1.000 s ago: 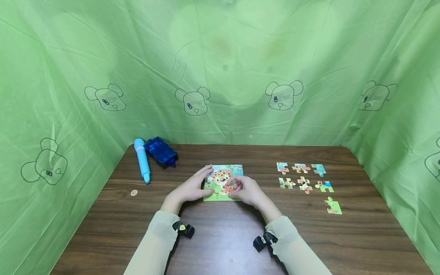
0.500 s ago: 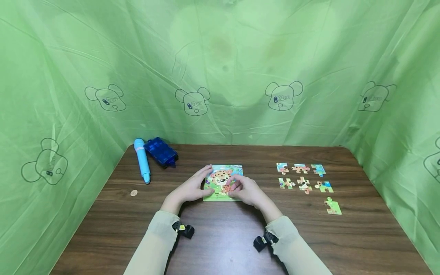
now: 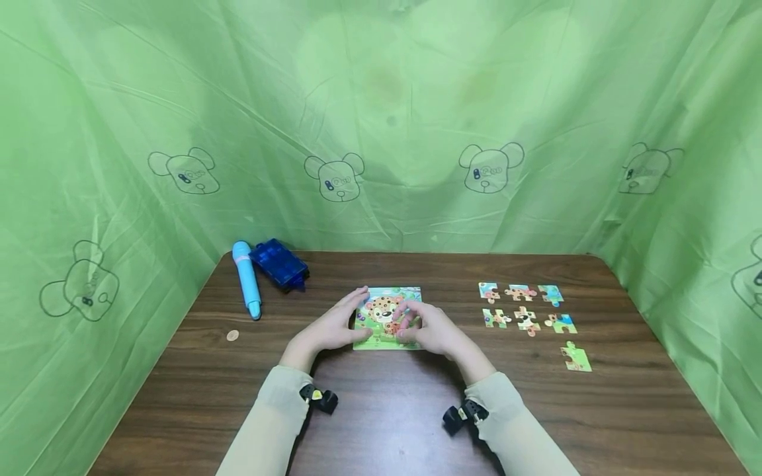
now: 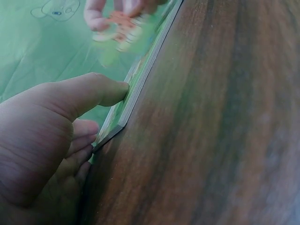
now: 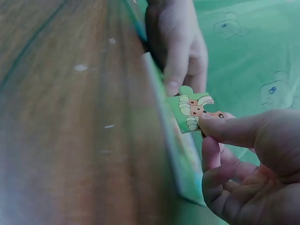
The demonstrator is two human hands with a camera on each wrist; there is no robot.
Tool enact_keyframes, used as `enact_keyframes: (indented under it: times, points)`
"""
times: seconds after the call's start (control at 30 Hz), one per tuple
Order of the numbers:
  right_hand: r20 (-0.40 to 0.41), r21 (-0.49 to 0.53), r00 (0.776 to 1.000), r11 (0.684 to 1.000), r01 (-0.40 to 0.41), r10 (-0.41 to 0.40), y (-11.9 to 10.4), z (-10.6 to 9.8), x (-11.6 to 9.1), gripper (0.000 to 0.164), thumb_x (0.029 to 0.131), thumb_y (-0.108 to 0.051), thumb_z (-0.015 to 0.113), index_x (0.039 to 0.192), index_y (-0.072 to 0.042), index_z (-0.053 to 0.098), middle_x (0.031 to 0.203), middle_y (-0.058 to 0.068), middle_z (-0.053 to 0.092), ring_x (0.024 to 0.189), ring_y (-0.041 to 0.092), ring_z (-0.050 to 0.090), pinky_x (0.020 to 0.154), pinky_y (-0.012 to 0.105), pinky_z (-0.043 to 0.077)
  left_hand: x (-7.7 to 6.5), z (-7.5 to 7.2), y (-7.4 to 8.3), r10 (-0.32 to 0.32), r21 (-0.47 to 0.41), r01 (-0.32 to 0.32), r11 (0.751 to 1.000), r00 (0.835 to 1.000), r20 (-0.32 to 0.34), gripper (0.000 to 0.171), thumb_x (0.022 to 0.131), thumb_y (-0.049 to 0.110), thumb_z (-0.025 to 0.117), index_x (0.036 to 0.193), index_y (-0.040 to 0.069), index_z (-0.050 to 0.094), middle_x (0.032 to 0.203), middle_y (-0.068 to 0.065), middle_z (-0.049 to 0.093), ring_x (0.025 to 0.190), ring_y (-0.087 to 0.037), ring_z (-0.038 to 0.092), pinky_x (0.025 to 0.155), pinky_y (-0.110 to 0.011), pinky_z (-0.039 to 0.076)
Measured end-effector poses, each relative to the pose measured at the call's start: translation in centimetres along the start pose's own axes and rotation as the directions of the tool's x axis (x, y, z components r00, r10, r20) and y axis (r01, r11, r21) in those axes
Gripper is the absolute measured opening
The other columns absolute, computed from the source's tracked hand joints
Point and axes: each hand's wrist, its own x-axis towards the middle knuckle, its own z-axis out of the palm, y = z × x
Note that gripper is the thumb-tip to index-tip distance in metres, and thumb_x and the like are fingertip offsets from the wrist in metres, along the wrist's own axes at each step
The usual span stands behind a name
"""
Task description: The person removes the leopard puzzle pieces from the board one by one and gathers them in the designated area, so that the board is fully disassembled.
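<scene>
A square jigsaw board (image 3: 381,341) with a leopard picture lies in the middle of the table. My left hand (image 3: 332,326) holds its left side, fingers along the left edge and thumb on the front part. Over the board's right half is my right hand (image 3: 433,328), pinching a green and orange jigsaw piece (image 5: 191,111) between thumb and fingers. That piece appears just above the board in the right wrist view; in the left wrist view it is blurred. Part of the leopard picture is hidden behind the right fingers.
Several loose jigsaw pieces (image 3: 527,320) lie spread out on the right. At the back left are a light blue pen-shaped object (image 3: 247,280) and a dark blue translucent case (image 3: 280,264). A small round disc (image 3: 233,335) sits before them. Green curtains surround the wooden table (image 3: 381,423).
My right hand has shifted slightly, its wrist moving a little to the right, while the fingers keep pinching the jigsaw piece. My left hand stays at the board.
</scene>
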Motion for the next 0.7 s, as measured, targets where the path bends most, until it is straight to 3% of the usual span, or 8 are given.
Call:
enact_keyframes:
  times: [0.13, 0.3, 0.47, 0.7]
  points:
    - [-0.008, -0.031, 0.999, 0.999, 0.044, -0.044, -1.1, -1.4, -0.5, 0.027, 0.097, -0.007, 0.082, 0.121, -0.011, 0.072, 0.099, 0.003, 0.073, 0.073, 0.019, 0.064, 0.066, 0.033, 0.053, 0.0, -0.1, 0.1, -0.003, 0.006, 0.003, 1.000, 1.000, 0.002, 0.093, 0.100, 0.036, 0.078, 0.173, 0.004, 0.029, 0.183, -0.008, 0.017, 0.168, -0.030, 0.016, 0.132, -0.056, 0.024]
    - [0.020, -0.083, 0.996, 0.993, 0.088, -0.087, -1.7, -4.0, -2.2, 0.021, 0.099, -0.014, 0.081, 0.119, -0.013, 0.074, 0.096, 0.000, 0.073, 0.081, 0.021, 0.065, 0.072, 0.033, 0.053, -0.1, -0.1, 0.1, -0.010, 0.008, 0.010, 1.000, 1.000, 0.005, 0.094, 0.099, 0.036, 0.078, 0.173, 0.005, 0.029, 0.183, -0.007, 0.016, 0.168, -0.029, 0.015, 0.132, -0.056, 0.023]
    - [0.040, -0.115, 0.991, 0.985, 0.131, -0.127, -0.7, -7.7, -4.5, 0.016, 0.102, -0.014, 0.078, 0.117, -0.011, 0.074, 0.097, 0.000, 0.074, 0.088, 0.019, 0.068, 0.077, 0.033, 0.055, 0.0, 0.0, 0.1, -0.011, 0.002, 0.011, 1.000, 1.000, 0.006, 0.093, 0.100, 0.036, 0.078, 0.173, 0.007, 0.029, 0.183, -0.008, 0.017, 0.168, -0.030, 0.015, 0.132, -0.057, 0.024]
    - [0.021, -0.110, 0.993, 0.987, 0.117, -0.115, 1.6, -12.7, -8.1, 0.012, 0.104, -0.015, 0.077, 0.116, -0.015, 0.074, 0.099, 0.001, 0.074, 0.087, 0.022, 0.067, 0.074, 0.031, 0.052, 0.0, 0.2, -0.1, -0.010, 0.014, 0.010, 1.000, 1.000, -0.011, 0.094, 0.099, 0.038, 0.079, 0.173, 0.007, 0.030, 0.182, -0.010, 0.020, 0.167, -0.031, 0.018, 0.132, -0.056, 0.025]
